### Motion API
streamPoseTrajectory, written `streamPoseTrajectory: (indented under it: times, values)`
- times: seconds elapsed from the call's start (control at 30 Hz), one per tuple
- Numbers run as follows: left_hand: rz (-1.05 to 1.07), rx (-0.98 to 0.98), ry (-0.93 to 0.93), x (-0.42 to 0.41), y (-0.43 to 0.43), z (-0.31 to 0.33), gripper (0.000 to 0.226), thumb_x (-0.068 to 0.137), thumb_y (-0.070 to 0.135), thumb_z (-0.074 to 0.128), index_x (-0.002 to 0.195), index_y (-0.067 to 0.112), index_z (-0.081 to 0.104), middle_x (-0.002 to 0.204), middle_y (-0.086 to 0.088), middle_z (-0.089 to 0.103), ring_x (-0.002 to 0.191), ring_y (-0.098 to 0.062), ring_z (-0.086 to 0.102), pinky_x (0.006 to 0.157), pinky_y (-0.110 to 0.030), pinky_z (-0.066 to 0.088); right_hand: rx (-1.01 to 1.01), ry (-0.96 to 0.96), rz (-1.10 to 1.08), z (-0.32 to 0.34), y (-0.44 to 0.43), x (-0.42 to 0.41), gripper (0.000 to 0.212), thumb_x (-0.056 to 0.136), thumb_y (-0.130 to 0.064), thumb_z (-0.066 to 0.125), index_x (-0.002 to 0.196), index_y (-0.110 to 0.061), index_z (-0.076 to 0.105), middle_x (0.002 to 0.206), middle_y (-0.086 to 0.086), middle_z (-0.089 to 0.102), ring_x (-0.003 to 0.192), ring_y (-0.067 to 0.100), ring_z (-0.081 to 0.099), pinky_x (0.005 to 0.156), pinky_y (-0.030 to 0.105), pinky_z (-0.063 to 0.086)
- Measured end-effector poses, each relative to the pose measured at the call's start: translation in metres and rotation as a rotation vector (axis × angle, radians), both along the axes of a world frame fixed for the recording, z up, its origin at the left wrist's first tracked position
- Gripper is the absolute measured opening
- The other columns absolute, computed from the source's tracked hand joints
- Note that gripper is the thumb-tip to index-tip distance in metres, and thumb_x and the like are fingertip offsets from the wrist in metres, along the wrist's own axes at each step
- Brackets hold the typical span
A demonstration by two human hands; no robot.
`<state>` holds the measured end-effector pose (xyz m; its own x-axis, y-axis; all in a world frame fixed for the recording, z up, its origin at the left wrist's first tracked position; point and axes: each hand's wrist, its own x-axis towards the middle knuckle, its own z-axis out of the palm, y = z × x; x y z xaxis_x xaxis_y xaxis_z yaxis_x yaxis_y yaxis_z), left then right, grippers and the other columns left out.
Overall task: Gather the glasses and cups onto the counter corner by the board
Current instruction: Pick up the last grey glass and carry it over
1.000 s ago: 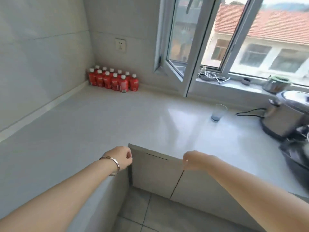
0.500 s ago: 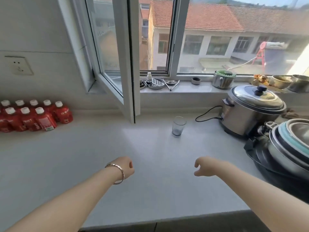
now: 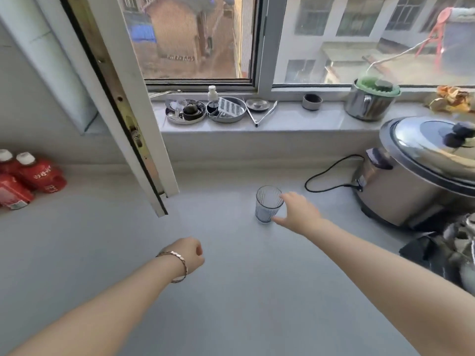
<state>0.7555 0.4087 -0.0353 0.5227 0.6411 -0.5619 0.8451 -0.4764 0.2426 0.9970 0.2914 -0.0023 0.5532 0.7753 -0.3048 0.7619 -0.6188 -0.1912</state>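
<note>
A clear ribbed glass stands upright on the pale counter, below the window sill. My right hand reaches it from the right, fingers apart around its side; thumb low near the base, forefinger at the rim. Whether the fingers touch the glass is unclear. My left hand, with a bracelet on the wrist, hovers over the counter in a loose fist, holding nothing, well left of the glass. No board is in view.
An open window sash juts over the counter left of the glass. A steel rice cooker with its black cord stands right, stacked pans in front. Red bottles sit far left. Small dishes and tongs line the sill.
The view has swung right and come closer to the window. My right hand opened and reached forward to the glass. My left hand stayed in a fist.
</note>
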Motion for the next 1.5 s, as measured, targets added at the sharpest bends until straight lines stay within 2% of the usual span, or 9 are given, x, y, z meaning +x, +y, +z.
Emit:
streamPoseTrajectory:
  times: [0.1, 0.17, 0.4, 0.53, 0.7, 0.93, 1.1, 1.23, 1.5]
  values:
    - [0.089, -0.015, 0.014, 0.019, 0.002, -0.011, 0.011, 0.084, 0.024, 0.049, 0.089, 0.02, 0.059, 0.105, -0.002, 0.066, 0.097, -0.023, 0.062, 0.088, -0.03, 0.051, -0.012, 0.078, 0.11, -0.01, 0.035, 0.02, 0.093, 0.077, -0.05, 0.066, 0.149, -0.028, 0.011, 0.158, 0.001, 0.011, 0.142, 0.027, 0.022, 0.11, 0.042, 0.034]
    - [0.141, -0.012, 0.034, 0.032, 0.0, -0.016, 0.021, 0.085, 0.024, 0.049, 0.099, 0.017, 0.063, 0.109, -0.003, 0.068, 0.091, -0.022, 0.061, 0.087, -0.028, 0.05, -0.071, 0.102, 0.184, -0.026, 0.047, 0.029, 0.094, 0.077, -0.048, 0.067, 0.148, -0.034, 0.007, 0.158, 0.002, 0.008, 0.139, 0.03, 0.027, 0.108, 0.042, 0.035]
    - [0.345, -0.019, 0.068, 0.046, -0.01, -0.037, 0.022, 0.086, 0.023, 0.049, 0.101, 0.017, 0.064, 0.103, -0.002, 0.068, 0.083, -0.018, 0.055, 0.084, -0.026, 0.048, 0.111, 0.191, 0.281, -0.057, 0.05, 0.053, 0.073, 0.078, -0.03, 0.066, 0.141, -0.033, 0.028, 0.14, 0.002, 0.033, 0.109, 0.031, 0.055, 0.081, 0.037, 0.052]
    - [0.416, -0.041, 0.061, 0.043, -0.021, -0.039, 0.012, 0.086, 0.023, 0.049, 0.088, 0.021, 0.061, 0.088, 0.003, 0.06, 0.084, -0.018, 0.058, 0.083, -0.027, 0.049, 0.114, 0.237, 0.326, -0.05, 0.051, 0.055, 0.073, 0.075, -0.026, 0.068, 0.139, -0.031, 0.033, 0.133, 0.003, 0.04, 0.107, 0.03, 0.057, 0.082, 0.034, 0.049]
    - [0.495, -0.061, 0.028, 0.014, -0.052, -0.025, 0.008, 0.087, 0.024, 0.046, 0.084, 0.024, 0.054, 0.09, 0.005, 0.057, 0.085, -0.017, 0.055, 0.076, -0.025, 0.045, 0.041, 0.229, 0.596, -0.031, 0.042, 0.017, 0.076, 0.073, -0.024, 0.067, 0.14, -0.03, 0.032, 0.132, 0.004, 0.042, 0.107, 0.029, 0.057, 0.081, 0.03, 0.046]
    - [0.789, -0.057, 0.033, -0.104, -0.134, -0.007, 0.026, 0.087, 0.023, 0.047, 0.108, 0.019, 0.063, 0.118, -0.001, 0.065, 0.11, -0.02, 0.06, 0.095, -0.027, 0.048, 0.003, 0.22, 0.939, -0.005, 0.018, -0.118, 0.079, 0.073, -0.032, 0.069, 0.141, -0.035, 0.029, 0.134, 0.001, 0.04, 0.11, 0.026, 0.057, 0.086, 0.032, 0.048]
    - [1.017, -0.024, -0.011, -0.223, -0.221, 0.01, 0.012, 0.088, 0.026, 0.05, 0.077, 0.028, 0.054, 0.109, 0.0, 0.066, 0.099, -0.018, 0.062, 0.09, -0.028, 0.05, -0.025, 0.205, 1.182, 0.009, -0.021, -0.25, 0.08, 0.072, -0.035, 0.07, 0.14, -0.037, 0.028, 0.136, 0.001, 0.039, 0.112, 0.029, 0.058, 0.087, 0.032, 0.048]
    - [1.182, -0.003, -0.012, -0.32, -0.302, 0.024, 0.009, 0.087, 0.022, 0.048, 0.087, 0.026, 0.056, 0.111, -0.001, 0.065, 0.1, -0.02, 0.06, 0.09, -0.027, 0.047, -0.009, 0.211, 1.317, 0.015, -0.068, -0.361, 0.082, 0.068, -0.035, 0.07, 0.139, -0.038, 0.029, 0.13, -0.001, 0.041, 0.108, 0.028, 0.058, 0.08, 0.031, 0.049]
    - [1.47, 0.054, 0.052, -0.503, -0.483, 0.042, 0.024, 0.087, 0.016, 0.042, 0.099, 0.02, 0.062, 0.115, -0.004, 0.064, 0.104, -0.024, 0.06, 0.091, -0.031, 0.048, -0.038, 0.219, 1.578, 0.023, -0.18, -0.578, 0.083, 0.07, -0.036, 0.071, 0.141, -0.037, 0.027, 0.13, 0.0, 0.041, 0.106, 0.026, 0.059, 0.082, 0.031, 0.05]
